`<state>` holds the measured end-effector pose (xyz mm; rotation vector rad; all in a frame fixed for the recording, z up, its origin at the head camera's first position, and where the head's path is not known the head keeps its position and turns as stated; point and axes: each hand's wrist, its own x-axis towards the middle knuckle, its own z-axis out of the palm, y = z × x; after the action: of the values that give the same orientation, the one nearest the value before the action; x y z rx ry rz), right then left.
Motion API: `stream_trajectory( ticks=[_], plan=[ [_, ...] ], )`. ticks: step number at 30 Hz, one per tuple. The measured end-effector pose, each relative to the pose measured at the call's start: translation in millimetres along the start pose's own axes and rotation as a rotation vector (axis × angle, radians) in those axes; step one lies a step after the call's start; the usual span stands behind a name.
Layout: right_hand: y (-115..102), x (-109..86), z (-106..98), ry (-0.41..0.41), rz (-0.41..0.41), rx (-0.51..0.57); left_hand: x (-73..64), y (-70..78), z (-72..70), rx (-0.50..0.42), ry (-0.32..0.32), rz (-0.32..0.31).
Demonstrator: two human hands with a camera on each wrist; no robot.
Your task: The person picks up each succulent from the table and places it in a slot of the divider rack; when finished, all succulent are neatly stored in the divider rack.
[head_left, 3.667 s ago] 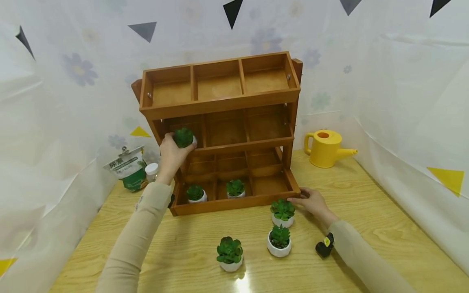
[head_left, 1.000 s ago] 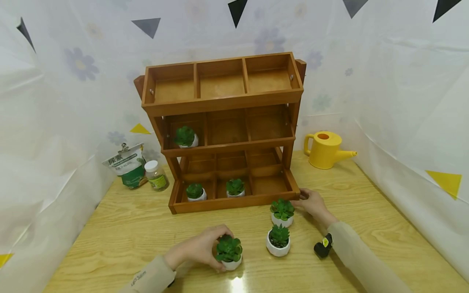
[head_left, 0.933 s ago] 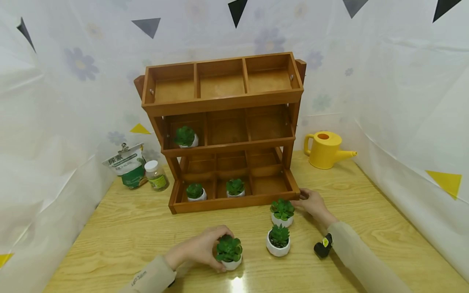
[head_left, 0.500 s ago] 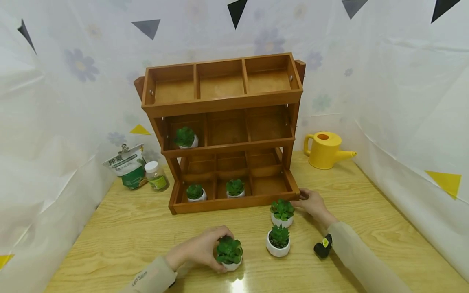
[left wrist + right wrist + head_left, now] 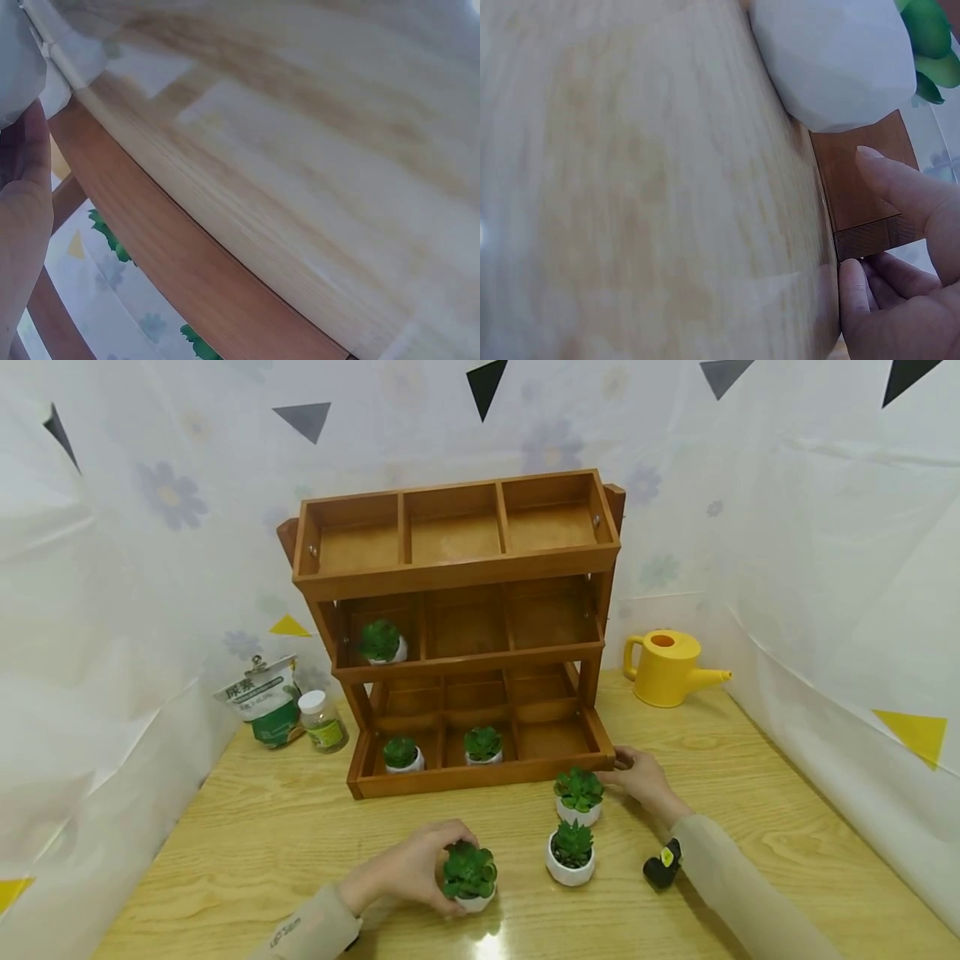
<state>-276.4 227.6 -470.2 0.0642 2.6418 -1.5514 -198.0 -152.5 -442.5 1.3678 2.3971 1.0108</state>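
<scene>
My left hand (image 5: 412, 866) curls its thumb and fingers around a potted succulent (image 5: 470, 875) in a white pot on the table. In the left wrist view, the fingers (image 5: 30, 161) touch that white pot (image 5: 19, 67) at the upper left edge. My right hand (image 5: 637, 781) grips the lower right corner of a three-tier wooden plant rack (image 5: 480, 776); in the right wrist view its thumb (image 5: 900, 184) lies on the front board and the other fingers curl at the board's end. Close to that hand stand two more potted succulents, one nearer the rack (image 5: 578, 795) and one in front (image 5: 571, 853).
Potted succulents occupy the middle tier's left compartment (image 5: 382, 642), the bottom left compartment (image 5: 403, 755) and the bottom centre one (image 5: 483, 745). A yellow watering can (image 5: 666, 668) stands right of the rack. To its left are a clipped bag (image 5: 267, 703) and a white-lidded jar (image 5: 322, 723).
My left hand has let go of a succulent in the middle tier's left compartment and come down to the front succulent, which it has held for about a second. The right hand stays at the corner.
</scene>
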Motion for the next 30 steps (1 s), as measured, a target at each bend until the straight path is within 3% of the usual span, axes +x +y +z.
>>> stream_trajectory(
  ticks=[6, 10, 13, 21, 26, 30],
  plan=[
    [0.1, -1.5, -0.1, 0.001, -0.018, -0.011, -0.4, 2.8, -2.7, -0.008, 0.004, -0.02],
    [0.6, -1.4, -0.1, 0.004, -0.02, -0.014, 2.0, 7.5, -10.5, -0.009, 0.052, -0.016],
    [0.6, -1.2, -0.2, 0.005, -0.02, -0.017, 6.2, 9.8, -18.3, 0.027, 0.136, 0.038],
    [-0.9, -0.9, -0.8, 0.0, -0.004, -0.004, 19.2, 12.7, -39.9, 0.151, 0.435, 0.249],
    [-1.5, -1.2, -1.1, 0.0, 0.001, 0.0, 24.9, 20.6, -49.3, 0.169, 0.523, 0.226],
    [-2.1, -1.7, -1.1, 0.002, -0.004, 0.002, 32.8, 40.1, -59.9, 0.167, 0.581, 0.196]
  ],
)
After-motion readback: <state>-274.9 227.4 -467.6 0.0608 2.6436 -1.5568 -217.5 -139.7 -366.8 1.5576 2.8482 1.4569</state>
